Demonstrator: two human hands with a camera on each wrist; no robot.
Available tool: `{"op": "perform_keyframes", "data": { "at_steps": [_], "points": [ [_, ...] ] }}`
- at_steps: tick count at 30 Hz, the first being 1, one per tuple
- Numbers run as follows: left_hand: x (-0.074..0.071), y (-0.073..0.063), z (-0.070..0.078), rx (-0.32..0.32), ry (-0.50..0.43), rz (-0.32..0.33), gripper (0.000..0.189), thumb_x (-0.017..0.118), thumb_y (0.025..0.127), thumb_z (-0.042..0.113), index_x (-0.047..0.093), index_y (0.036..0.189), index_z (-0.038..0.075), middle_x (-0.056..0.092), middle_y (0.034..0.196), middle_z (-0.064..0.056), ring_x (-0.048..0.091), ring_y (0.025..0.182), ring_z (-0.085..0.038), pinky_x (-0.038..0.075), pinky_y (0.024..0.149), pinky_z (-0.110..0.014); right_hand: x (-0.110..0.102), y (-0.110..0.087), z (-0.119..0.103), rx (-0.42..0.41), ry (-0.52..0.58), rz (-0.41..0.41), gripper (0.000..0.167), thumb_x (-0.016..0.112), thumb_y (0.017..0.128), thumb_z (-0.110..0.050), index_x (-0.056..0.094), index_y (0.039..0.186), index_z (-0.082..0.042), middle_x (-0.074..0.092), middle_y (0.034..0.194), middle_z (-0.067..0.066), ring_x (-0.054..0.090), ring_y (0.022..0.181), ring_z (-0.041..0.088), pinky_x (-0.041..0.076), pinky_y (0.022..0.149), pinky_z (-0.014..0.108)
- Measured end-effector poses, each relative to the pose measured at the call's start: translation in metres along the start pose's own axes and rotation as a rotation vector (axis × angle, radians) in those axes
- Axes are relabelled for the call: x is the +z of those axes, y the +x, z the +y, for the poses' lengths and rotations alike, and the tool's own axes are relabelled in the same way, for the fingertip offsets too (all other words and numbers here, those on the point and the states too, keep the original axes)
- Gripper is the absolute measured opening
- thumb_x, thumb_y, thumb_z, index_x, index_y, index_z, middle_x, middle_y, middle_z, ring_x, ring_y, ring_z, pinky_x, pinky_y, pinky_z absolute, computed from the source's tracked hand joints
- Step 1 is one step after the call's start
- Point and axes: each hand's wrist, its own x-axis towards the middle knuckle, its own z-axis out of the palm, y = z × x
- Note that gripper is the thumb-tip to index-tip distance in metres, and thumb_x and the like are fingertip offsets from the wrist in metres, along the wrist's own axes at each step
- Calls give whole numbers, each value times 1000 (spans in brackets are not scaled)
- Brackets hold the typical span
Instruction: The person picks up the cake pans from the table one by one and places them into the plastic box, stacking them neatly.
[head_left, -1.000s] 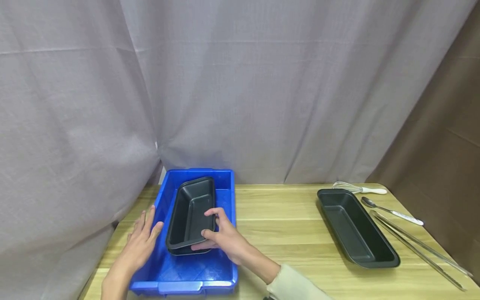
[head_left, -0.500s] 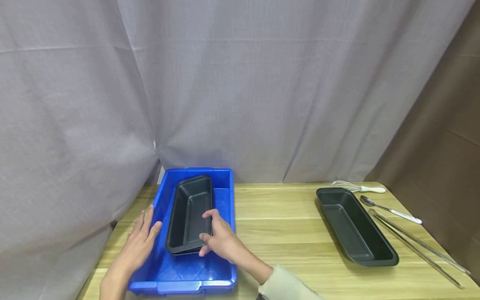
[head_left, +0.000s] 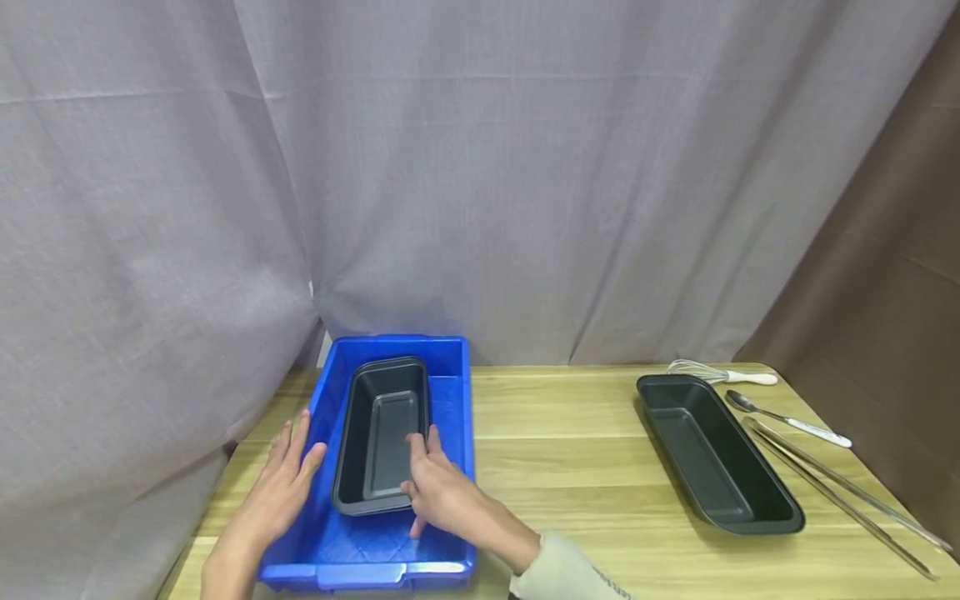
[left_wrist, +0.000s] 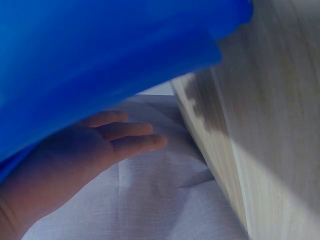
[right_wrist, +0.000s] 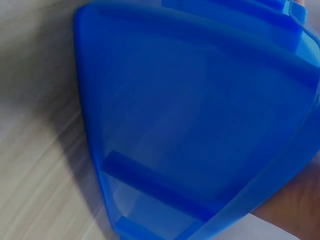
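Observation:
A dark loaf pan (head_left: pixel 392 442) lies inside a blue plastic bin (head_left: pixel 360 575) on the left of the table, nested into another dark pan whose rim shows just under its own. My right hand (head_left: pixel 448 493) reaches over the bin's right wall, fingers loosely extended at the near right corner of the upper pan. In the right wrist view the bin's outer wall (right_wrist: pixel 165 100) hides most of that hand. My left hand (head_left: pixel 273 492) rests along the bin's left wall with straight fingers; in the left wrist view, its fingertips (left_wrist: pixel 145 142) stick out below the blue rim.
Another dark loaf pan (head_left: pixel 708 454) stands on the wooden table (head_left: pixel 555 450) at the right. Beside it lie a whisk (head_left: pixel 720 375), a spoon (head_left: pixel 787 421) and long metal tongs (head_left: pixel 847 500). A grey curtain (head_left: pixel 510 183) hangs behind the table.
The upper pan, tilted and gripped at its right side before, has settled down into the lower one. My right hand has loosened its fingers from the rim. The left hand stays put.

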Motion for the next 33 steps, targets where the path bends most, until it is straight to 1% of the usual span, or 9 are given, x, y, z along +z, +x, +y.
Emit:
{"op": "perform_keyframes", "data": {
  "at_steps": [4,7,9,11,13,15,22,29,33],
  "points": [
    [0,0,0,0,0,5,73,31,121,44,7,175,2,2,176,-42,4,159,-70,12,127,-80,2,2,-3,15,-217,-9,78,71,95,14,36,165,7,14,173,45,82,98,40,66,93,43],
    [1,0,0,1,1,5,73,32,121,44,8,175,1,2,175,-42,5,159,-70,12,127,-80,-1,-1,-4,-37,-371,26,73,76,94,10,46,159,6,32,166,46,74,119,52,66,96,47],
    [2,0,0,-2,-1,0,73,32,121,44,8,175,1,1,175,-42,5,159,-70,13,127,-80,-8,-7,-3,-134,-411,73,56,75,98,3,54,150,5,59,150,39,81,101,39,68,80,38],
    [3,0,-1,-3,-5,-3,73,32,121,44,8,175,1,1,175,-43,5,158,-70,13,128,-79,-21,-17,-2,-251,-410,129,37,72,104,-5,64,139,2,78,116,23,79,81,21,64,64,27],
    [4,-1,-1,-5,-10,-4,73,32,121,43,8,175,1,1,175,-43,5,158,-71,13,127,-80,-39,-30,0,-345,-369,156,25,70,108,-14,71,130,-2,77,85,5,67,64,4,53,54,20],
    [4,-2,-1,-4,-11,-4,72,32,121,43,8,175,1,2,175,-43,6,158,-71,13,127,-80,-61,-45,4,-399,-289,151,19,66,111,-20,75,122,-7,72,74,-4,60,61,-3,48,53,19],
    [3,-4,-4,-13,-1,-17,74,33,121,44,7,175,2,3,175,-43,6,158,-70,15,127,-80,-132,-100,46,-387,-331,205,31,58,116,-33,82,125,-14,83,121,-2,79,112,16,65,95,43],
    [1,-3,-3,0,3,5,73,34,121,43,8,175,1,5,175,-43,10,159,-68,17,127,-79,-186,-135,107,-202,-397,309,34,64,113,-31,75,139,-12,84,118,-3,78,99,6,63,83,37],
    [2,-1,-1,15,0,17,73,35,121,43,9,175,1,5,175,-43,11,160,-66,18,127,-78,-213,-149,142,-132,-450,402,34,66,112,-26,74,141,-10,82,125,5,77,104,13,62,84,40]
  ]
}}
